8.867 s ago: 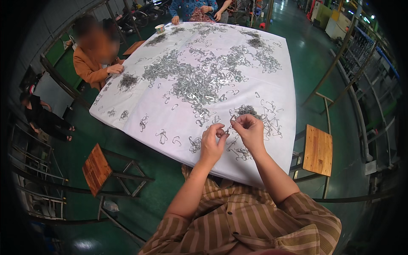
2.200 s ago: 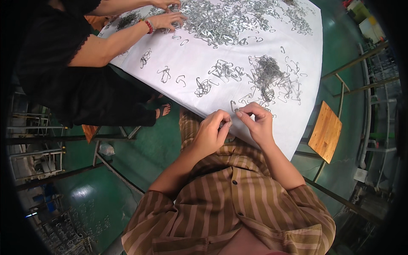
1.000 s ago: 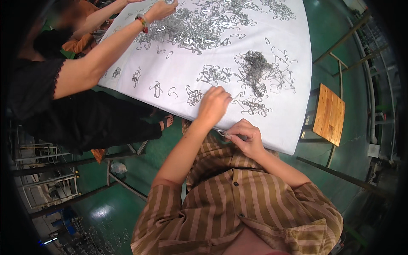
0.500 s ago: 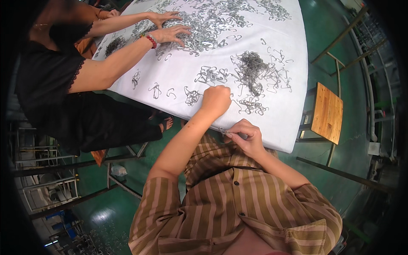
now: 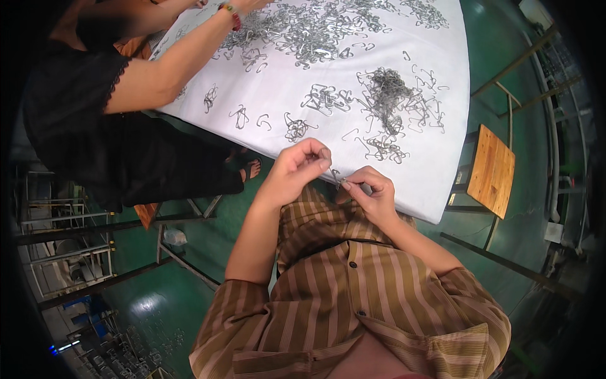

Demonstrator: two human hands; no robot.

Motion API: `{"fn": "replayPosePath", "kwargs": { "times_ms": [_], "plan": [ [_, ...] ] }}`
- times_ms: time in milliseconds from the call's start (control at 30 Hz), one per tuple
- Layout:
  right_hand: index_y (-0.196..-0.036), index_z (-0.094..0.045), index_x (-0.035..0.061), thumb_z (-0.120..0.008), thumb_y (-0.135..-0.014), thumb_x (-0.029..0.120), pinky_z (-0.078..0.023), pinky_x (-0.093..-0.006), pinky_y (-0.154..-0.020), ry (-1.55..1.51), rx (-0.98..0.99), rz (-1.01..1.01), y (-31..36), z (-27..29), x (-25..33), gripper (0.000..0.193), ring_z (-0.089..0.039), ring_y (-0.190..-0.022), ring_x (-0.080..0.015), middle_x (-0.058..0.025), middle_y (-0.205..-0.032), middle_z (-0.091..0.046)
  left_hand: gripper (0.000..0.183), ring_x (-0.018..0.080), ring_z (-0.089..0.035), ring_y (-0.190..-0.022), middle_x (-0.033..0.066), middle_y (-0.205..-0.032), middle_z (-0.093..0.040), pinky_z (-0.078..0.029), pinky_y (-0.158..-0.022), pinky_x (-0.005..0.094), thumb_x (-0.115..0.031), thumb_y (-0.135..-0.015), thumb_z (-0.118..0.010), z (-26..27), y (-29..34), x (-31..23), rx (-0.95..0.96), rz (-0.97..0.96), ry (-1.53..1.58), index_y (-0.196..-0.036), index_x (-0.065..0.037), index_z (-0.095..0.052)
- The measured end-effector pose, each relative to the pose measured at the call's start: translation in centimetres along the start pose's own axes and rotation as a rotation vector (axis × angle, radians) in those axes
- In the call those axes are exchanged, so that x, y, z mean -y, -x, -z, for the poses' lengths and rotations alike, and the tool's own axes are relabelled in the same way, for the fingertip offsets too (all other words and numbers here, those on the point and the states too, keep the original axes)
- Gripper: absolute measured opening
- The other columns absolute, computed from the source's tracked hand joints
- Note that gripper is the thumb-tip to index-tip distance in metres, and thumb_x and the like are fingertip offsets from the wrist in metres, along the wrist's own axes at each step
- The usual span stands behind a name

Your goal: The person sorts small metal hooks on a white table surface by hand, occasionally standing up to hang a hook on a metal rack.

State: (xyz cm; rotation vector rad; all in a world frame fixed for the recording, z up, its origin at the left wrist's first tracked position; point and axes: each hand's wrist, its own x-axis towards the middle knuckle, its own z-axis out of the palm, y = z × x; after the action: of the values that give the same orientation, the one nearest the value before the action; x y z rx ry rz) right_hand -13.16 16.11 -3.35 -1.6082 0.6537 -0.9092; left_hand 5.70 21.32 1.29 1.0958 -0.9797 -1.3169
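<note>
Wire hook (image 5: 338, 181) pinched between left hand (image 5: 297, 169), right hand (image 5: 372, 192) fingertips.

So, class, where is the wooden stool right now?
In the head view, the wooden stool stands on the green floor at the person's right, beside the white table's near corner.

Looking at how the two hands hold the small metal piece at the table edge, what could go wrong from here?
1. The left hand and right hand pinch a small wire hook past the edge of the white table cover, above the lap; if it slips, it may fall to the green floor.
2. The nearest pile of wire hooks looks tangled, so picking one might drag others off.
</note>
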Motion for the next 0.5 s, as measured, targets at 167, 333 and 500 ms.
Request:
{"fn": "replayPosePath", "kwargs": {
  "times_ms": [167,333,500],
  "plan": [
    [-0.08,-0.066,-0.0021,-0.068,-0.075,-0.002,-0.044,-0.0241,-0.061,-0.026,0.012,0.015,0.0,-0.5,0.1,0.005,-0.055,-0.066,-0.0126,-0.0068,-0.074,-0.061,0.004,0.0087,-0.051,-0.089,0.0042,-0.093,-0.057,-0.042,-0.081,0.0245,-0.003,-0.09,-0.051,-0.6,1.5,0.8,-0.061,-0.063,-0.123,-0.094,-0.001,-0.05],
    [-0.08,-0.066,-0.0021,-0.069,-0.074,-0.003,-0.044,-0.0242,-0.061,-0.028,0.044,0.015,0.2,-0.5,-0.1,0.007,-0.055,-0.065,-0.0125,-0.007,-0.075,-0.062,0.003,0.0117,-0.054,-0.09,0.0092,-0.094,-0.059,-0.042,-0.083,0.0262,-0.002,-0.093,-0.045,-1.5,1.8,1.2,-0.108,-0.141,-0.127,-0.096,-0.002,-0.046],
    [-0.082,-0.067,-0.0006,-0.066,-0.074,0.0,-0.044,-0.0262,-0.061,0.012,0.095,0.109,-0.6,0.6,-0.2,0.008,-0.056,-0.067,-0.0151,-0.0076,-0.075,-0.062,0.004,0.0134,-0.055,-0.087,0.011,-0.092,-0.061,-0.043,-0.081,0.0269,-0.003,-0.093,-0.043,-2.7,2.7,0.7,-0.126,-0.234,-0.41,-0.095,-0.001,-0.045]
  ]
}}
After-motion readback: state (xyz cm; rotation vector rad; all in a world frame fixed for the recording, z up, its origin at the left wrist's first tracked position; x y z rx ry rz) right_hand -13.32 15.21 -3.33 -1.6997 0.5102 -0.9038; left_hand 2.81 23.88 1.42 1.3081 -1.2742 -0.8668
